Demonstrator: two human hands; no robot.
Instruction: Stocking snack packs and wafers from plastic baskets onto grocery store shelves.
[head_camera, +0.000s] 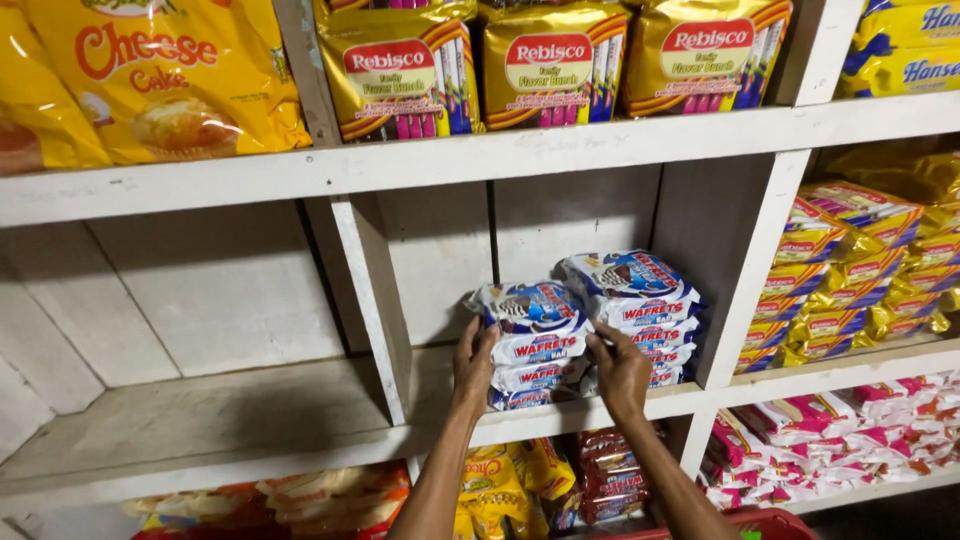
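Note:
Two stacks of blue-and-white wafer packs sit in the middle shelf compartment. My left hand (473, 366) grips the left side of the front stack (530, 335). My right hand (620, 375) holds that stack's right side, next to the taller rear stack (640, 300). Both forearms reach up from the bottom of the view.
White wooden shelves (400, 165) hold gold snack bags (550, 60) above, yellow cake bags (160, 70) at top left, and gold-blue packs (850, 270) at right. Pink-white packs (840, 430) lie at lower right. A wide shelf bay (200, 410) opens at left. A red basket rim (740, 525) shows below.

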